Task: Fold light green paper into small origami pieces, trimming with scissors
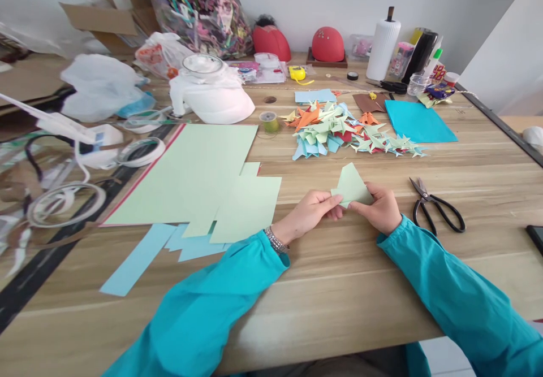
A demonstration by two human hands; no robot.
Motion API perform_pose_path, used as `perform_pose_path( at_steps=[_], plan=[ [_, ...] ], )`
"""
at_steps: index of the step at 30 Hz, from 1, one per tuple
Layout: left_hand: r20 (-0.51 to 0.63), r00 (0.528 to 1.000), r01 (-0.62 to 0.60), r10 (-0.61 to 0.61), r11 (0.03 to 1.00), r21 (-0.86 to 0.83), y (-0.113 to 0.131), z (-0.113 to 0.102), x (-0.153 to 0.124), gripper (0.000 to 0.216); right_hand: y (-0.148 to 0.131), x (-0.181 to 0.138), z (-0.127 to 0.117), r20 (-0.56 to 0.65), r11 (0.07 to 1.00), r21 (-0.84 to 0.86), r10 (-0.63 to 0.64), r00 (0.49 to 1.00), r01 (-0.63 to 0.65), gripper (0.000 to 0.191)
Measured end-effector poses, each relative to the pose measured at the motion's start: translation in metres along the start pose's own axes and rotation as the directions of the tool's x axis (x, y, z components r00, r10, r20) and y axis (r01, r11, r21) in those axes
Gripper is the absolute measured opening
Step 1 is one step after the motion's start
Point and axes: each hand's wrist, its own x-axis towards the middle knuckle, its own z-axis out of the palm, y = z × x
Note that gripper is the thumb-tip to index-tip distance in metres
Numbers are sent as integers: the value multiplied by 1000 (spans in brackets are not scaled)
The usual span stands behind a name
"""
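Note:
A small pale green piece of folded paper (pixel 353 186) is held up over the table between both hands. My left hand (pixel 316 207) pinches its left edge between thumb and fingers. At its right lower edge my right hand (pixel 378 206) grips it, thumb in front. To the right lie black-handled scissors (pixel 439 204), blades slightly apart. Large pale green paper sheets (pixel 203 168) are spread on the left, with light blue paper strips (pixel 139 259) partly under them. Beyond my hands is a pile of folded paper shapes (pixel 326 125) in green, orange, blue and red.
Behind the pile lie a turquoise sheet (pixel 419 121) and a spool of thread (pixel 268 121). A white cap (pixel 216 94), a yellow tape measure (pixel 297 73), red domes (pixel 328 44) and a white bottle (pixel 383 49) stand at the back. Coiled white tape (pixel 65 204) clutters the left.

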Motion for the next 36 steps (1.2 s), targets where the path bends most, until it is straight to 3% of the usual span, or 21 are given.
perform_pose_path(
  at_steps=[5, 13, 22, 28, 36],
  plan=[
    [-15, 1000, -9, 10, 997, 73, 3, 1, -1, 38, 1, 0, 0, -3, 999, -38, 17, 1000, -17, 25],
    [-49, 999, -15, 18, 998, 61, 1, 2, -1, 40, 2, 2, -1, 26, 987, 145, 71, 997, -74, 30],
    [145, 989, -16, 2, 995, 95, 5, -6, 0, 31, 0, 3, -2, 108, 966, 229, 96, 989, -119, 33],
    [88, 996, 4, -8, 999, 41, 3, -5, 1, 35, 0, 1, 0, 149, 875, 448, 131, 980, -185, 30],
    [48, 999, -5, 4, 1000, 25, 4, -4, 1, 36, 1, 1, 1, 148, 861, 473, 131, 980, -186, 29]
  ],
)
